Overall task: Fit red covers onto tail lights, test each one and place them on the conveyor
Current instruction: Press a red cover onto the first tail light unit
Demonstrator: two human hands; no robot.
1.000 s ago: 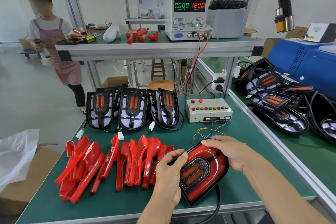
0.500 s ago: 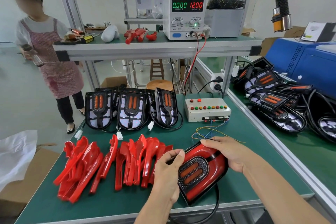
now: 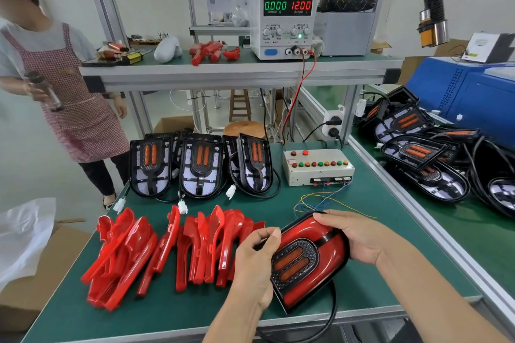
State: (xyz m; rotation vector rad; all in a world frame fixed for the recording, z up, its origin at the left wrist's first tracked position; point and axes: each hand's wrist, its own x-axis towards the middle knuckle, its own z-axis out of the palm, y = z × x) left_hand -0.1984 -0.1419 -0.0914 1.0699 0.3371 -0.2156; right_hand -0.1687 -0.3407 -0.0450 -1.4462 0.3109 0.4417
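At bench front, both hands keep curled grip on tail light; left fingers now pinching edge.

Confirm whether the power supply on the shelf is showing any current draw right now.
No: the power supply reads 0.000 on its green current display and 12.00 on its red voltage display.

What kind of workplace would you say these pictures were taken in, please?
Most likely a vehicle-light assembly line workstation. A bench power supply reads 12.00, a button test box sits on the green bench, and loose red covers lie beside uncovered tail lights.
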